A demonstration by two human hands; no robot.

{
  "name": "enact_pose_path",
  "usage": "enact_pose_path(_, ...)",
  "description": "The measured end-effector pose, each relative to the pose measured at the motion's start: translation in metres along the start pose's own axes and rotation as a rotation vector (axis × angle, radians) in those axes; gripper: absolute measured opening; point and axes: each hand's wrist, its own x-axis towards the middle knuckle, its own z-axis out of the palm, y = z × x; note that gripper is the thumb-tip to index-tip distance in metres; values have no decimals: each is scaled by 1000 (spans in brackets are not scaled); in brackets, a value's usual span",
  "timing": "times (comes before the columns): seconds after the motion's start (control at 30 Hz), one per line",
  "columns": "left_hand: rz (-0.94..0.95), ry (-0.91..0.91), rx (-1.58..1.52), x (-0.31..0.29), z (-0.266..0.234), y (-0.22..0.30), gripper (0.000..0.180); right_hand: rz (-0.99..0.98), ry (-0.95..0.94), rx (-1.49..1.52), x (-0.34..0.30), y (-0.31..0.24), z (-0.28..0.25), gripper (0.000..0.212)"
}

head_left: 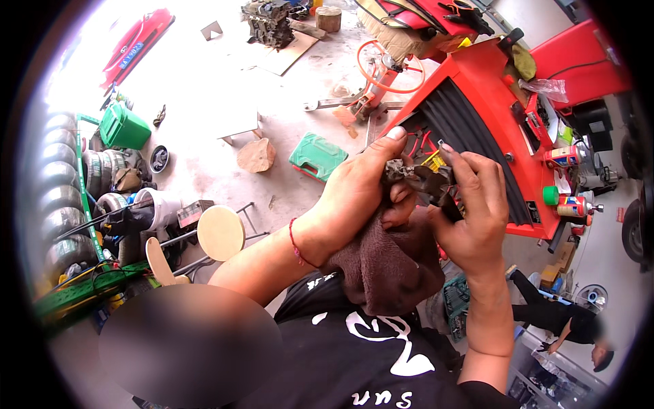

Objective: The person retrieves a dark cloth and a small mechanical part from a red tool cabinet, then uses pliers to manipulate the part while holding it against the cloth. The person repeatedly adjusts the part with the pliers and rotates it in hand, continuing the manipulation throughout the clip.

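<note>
In front of my chest, a small dark, greasy metal part point(430, 181) is held between both hands. My left hand point(354, 187) is closed around its left end, thumb pointing up, with a red string bracelet at the wrist. The same hand pins a brown cloth point(392, 266), which hangs below the part. On the part's right side, my right hand point(477, 204) is closed, its bent fingers and thumb gripping the edge. The part's exact kind cannot be made out, and my fingers hide some of it.
A red tool cabinet point(470, 75) with a black mat stands just beyond my hands, spray cans point(565, 157) along its right edge. A green case point(319, 155), wood stump point(257, 155) and round stool point(221, 233) are left. Another person point(572, 327) is at lower right.
</note>
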Motion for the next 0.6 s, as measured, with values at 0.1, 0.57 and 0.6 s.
enact_pose_path(0.1,16,41,86,-1,7,2,58,-16,10,-23,3,-1,-2,66)
enact_pose_path(0.57,-27,80,112,-3,18,3,62,-58,74,-76,-5,3,3,63)
enact_pose_path(0.6,-25,53,117,-3,16,2,62,-56,70,-75,-5,2,3,63)
